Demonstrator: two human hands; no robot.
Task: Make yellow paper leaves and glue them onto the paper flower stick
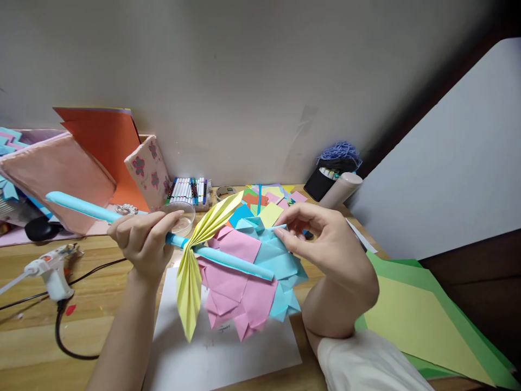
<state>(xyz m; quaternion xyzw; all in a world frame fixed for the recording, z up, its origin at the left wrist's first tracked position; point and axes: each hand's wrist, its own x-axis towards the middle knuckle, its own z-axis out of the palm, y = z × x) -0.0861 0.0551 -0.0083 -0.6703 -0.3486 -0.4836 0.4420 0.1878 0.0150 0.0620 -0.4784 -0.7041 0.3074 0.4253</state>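
Observation:
My left hand [142, 239] is closed around a rolled blue paper stick [236, 262], which slants down to the right. Pleated yellow paper leaves [190, 290] are fixed across the stick just right of that hand. Behind the stick's lower end spreads a cluster of folded pink paper [240, 293] and folded light blue paper [280, 255]. My right hand [321, 233] pinches the upper right edge of the light blue part between thumb and fingers. The cluster is held above a white sheet [223, 353].
A glue gun [52, 274] with its cord lies at the left. Behind are a pink box [65, 179] with orange paper, markers [189, 191], a clear cup [179, 217] and a black pen holder [319, 183]. Green and yellow sheets [423, 320] lie at the right.

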